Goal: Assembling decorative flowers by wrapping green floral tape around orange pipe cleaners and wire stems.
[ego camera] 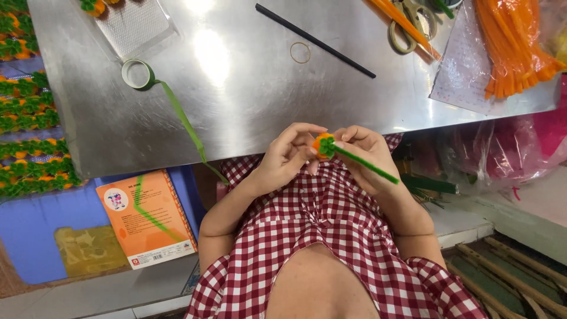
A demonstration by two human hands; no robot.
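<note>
A steel counter [248, 112] glares under overhead light (two bright patches), with a blue bench [35, 227] and wooden slats [508, 277] below.

i have one view only, from the head-worn camera. it looks steeply down and back toward the wearer, so the red-and-white checked shirt [331, 236] fills the lower frame at close range. the shiny steel table top [248, 94] runs across the upper frame, farther off. both hands sit mid-frame, near. the floor shows at left and right edges.
</note>
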